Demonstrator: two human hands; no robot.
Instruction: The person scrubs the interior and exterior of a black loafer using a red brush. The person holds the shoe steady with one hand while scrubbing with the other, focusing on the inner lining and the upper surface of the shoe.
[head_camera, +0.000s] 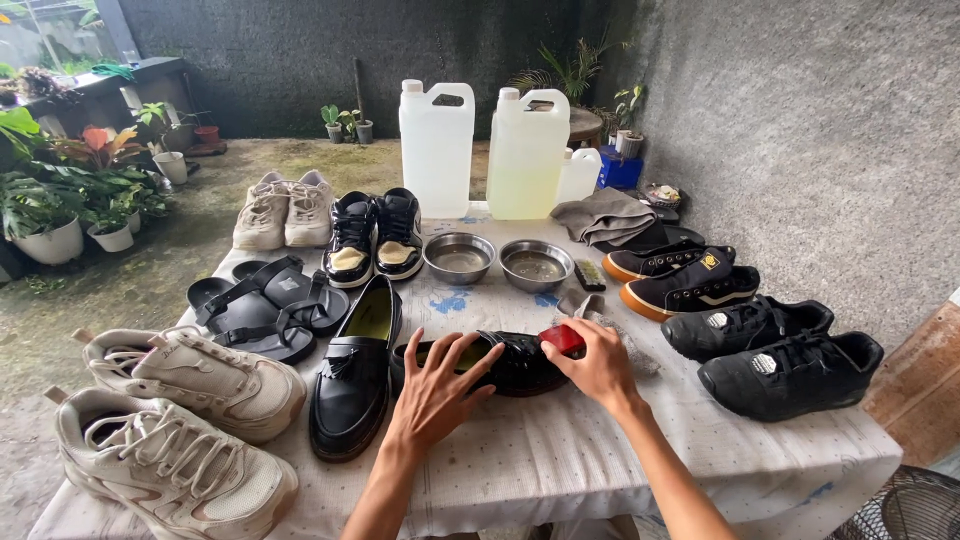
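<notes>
A black leather loafer lies across the table in front of me. My left hand rests on its opening with the fingers spread, steadying it. My right hand grips a small red brush or sponge and presses it against the shoe's right end. The loafer's mate, black with a tassel, stands just to the left, pointing toward me.
The cloth-covered table holds cream sneakers, black sandals, black-and-cream shoes, two metal bowls, two jugs, a grey cloth, a grey rag and black sneakers at the right. A concrete wall stands at the right.
</notes>
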